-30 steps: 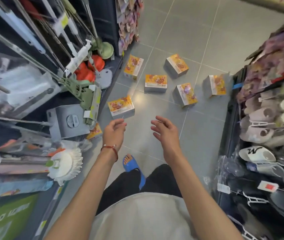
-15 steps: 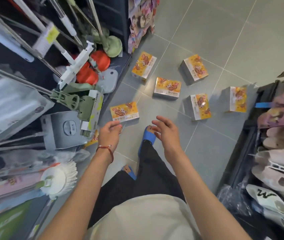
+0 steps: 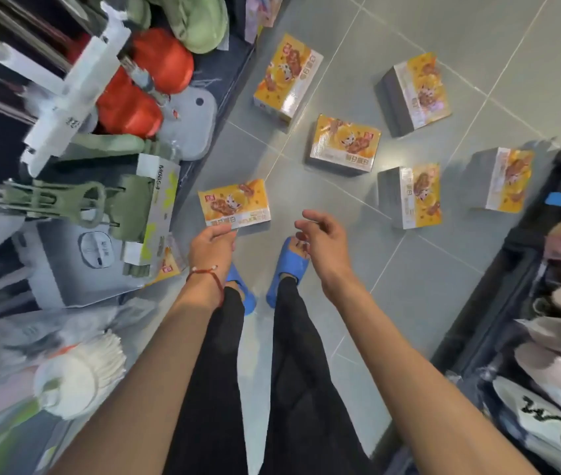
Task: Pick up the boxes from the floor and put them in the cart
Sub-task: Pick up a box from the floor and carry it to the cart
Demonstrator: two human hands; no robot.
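Boxes [image 3: 344,144] of yellow-orange printed cardboard, six that I count, lie scattered well apart on the grey tiled floor [image 3: 426,275], and the nearest box [image 3: 234,205] sits flat just ahead of the blue rubber slippers [image 3: 292,265]. I see the left hand [image 3: 212,243], a red cord [image 3: 210,272] round its wrist, with loosely bent fingers at that box's near edge, gripping nothing, though I cannot tell whether they touch it. Beside it the right hand [image 3: 323,238] hangs relaxed and empty above the right slipper.
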